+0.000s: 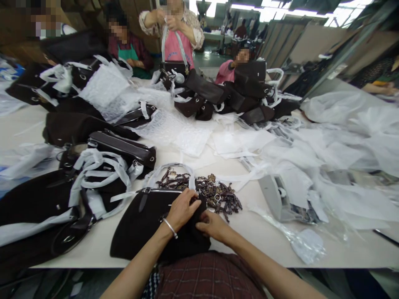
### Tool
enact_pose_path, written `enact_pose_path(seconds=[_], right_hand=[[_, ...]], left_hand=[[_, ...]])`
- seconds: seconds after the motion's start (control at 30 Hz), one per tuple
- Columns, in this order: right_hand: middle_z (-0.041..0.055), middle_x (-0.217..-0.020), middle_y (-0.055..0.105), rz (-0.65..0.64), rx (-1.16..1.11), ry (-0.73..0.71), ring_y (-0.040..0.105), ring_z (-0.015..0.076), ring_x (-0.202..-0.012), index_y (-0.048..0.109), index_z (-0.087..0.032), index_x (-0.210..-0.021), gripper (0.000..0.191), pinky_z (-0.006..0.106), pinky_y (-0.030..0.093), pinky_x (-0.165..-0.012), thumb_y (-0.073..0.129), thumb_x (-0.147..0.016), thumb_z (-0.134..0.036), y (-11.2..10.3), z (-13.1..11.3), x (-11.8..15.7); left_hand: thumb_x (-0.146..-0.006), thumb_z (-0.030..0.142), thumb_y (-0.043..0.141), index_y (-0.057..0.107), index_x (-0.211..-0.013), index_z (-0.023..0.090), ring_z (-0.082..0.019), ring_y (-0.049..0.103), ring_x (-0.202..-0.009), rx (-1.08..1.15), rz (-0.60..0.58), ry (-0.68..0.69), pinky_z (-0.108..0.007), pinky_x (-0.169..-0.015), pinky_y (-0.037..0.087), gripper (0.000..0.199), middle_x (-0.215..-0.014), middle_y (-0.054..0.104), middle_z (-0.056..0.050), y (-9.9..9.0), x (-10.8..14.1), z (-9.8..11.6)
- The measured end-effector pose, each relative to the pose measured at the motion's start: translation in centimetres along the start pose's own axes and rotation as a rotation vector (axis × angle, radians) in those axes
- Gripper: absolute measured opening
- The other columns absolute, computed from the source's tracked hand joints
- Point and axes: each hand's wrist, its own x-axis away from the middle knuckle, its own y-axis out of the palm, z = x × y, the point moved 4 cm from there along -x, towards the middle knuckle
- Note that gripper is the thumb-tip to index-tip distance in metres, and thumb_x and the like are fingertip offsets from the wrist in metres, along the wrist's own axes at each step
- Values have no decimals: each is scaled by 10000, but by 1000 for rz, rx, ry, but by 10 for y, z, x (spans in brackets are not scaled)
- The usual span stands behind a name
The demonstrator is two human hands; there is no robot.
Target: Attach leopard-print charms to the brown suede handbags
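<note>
A dark brown handbag lies at the table's front edge, its handle wrapped in white material. My left hand, with a silver bracelet at the wrist, is closed at the bag's upper right corner, near a metal fitting. Just right of it, my right hand has its fingers curled and pressed together at the bag's right side. What either hand pinches is too small to make out. Behind the bag's right corner is a heap of dark charm chains with metal rings.
More dark bags with wrapped handles crowd the left. White wrapping sheets cover the table's middle, and a grey box stands right. Across the table, a person in a pink apron lifts a bag's straps near other people.
</note>
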Motion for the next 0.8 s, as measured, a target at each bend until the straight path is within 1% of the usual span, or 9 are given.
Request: enact_pose_path(seconds=[0.2, 0.27, 0.33, 0.4, 0.47, 0.57, 0.63, 0.73, 0.8], right_hand=[[38, -940, 624, -174, -319, 14, 610, 138, -737, 572, -160, -1020, 405, 265, 534, -617, 731, -664, -269, 51, -7, -2], [23, -883, 649, -301, -289, 10, 610, 121, -654, 599, -163, -1051, 415, 238, 510, -570, 727, -665, -246, 58, -7, 0], [-3, -789, 664, -363, -171, -24, 603, 112, -588, 649, -176, -1028, 348, 217, 483, -533, 706, -690, -237, 50, -1, 2], [-20, -718, 671, -220, 22, -105, 611, 116, -596, 701, -189, -904, 189, 209, 477, -550, 673, -722, -231, 17, 8, 3], [-9, -707, 685, 45, 207, -156, 631, 136, -663, 705, -190, -783, 100, 228, 490, -622, 619, -767, -238, -38, 19, 8], [66, -825, 702, 363, 336, -97, 643, 212, -819, 681, -175, -803, 203, 349, 494, -801, 513, -835, -284, -130, 41, 20], [142, -949, 689, 538, 410, -56, 617, 292, -970, 673, -150, -869, 230, 463, 443, -918, 504, -820, -298, -182, 60, 30], [184, -1201, 626, 695, 583, -121, 543, 348, -1159, 650, -145, -1074, 403, 504, 395, -1012, 597, -695, -268, -221, 95, 43], [158, -1131, 675, 722, 705, -247, 603, 342, -1086, 676, -183, -1062, 416, 484, 472, -952, 606, -660, -267, -225, 119, 45]], left_hand=[[-921, 249, 436, 545, -903, 221, -151, 567, -744, -296, -60, -32, -251, -643, 422, 114, -913, 533, -13, -9, 10, -2], [-938, 242, 385, 560, -923, 226, -151, 571, -729, -358, -91, -34, -243, -574, 394, 176, -937, 541, -21, -13, 17, -6], [-946, 255, 369, 577, -941, 231, -157, 585, -763, -337, -107, -47, -240, -561, 396, 210, -973, 552, -30, -13, 25, -14], [-947, 302, 389, 588, -948, 233, -171, 593, -821, -254, -65, -73, -254, -631, 437, 211, -983, 559, -35, -9, 30, -25], [-946, 359, 413, 590, -929, 227, -186, 590, -860, -143, 18, -93, -289, -749, 459, 221, -944, 569, -33, -4, 33, -36], [-944, 402, 428, 580, -882, 213, -194, 584, -865, 16, 135, -126, -323, -840, 454, 251, -888, 584, -28, 3, 31, -47], [-932, 417, 453, 582, -866, 208, -200, 586, -872, 70, 187, -158, -330, -844, 461, 254, -894, 598, -33, 6, 29, -51], [-911, 414, 495, 596, -896, 208, -215, 601, -896, 58, 238, -182, -355, -845, 486, 230, -936, 616, -46, 2, 28, -50], [-902, 376, 516, 600, -938, 208, -225, 617, -916, 8, 283, -151, -374, -847, 511, 191, -968, 626, -60, -5, 31, -47]])
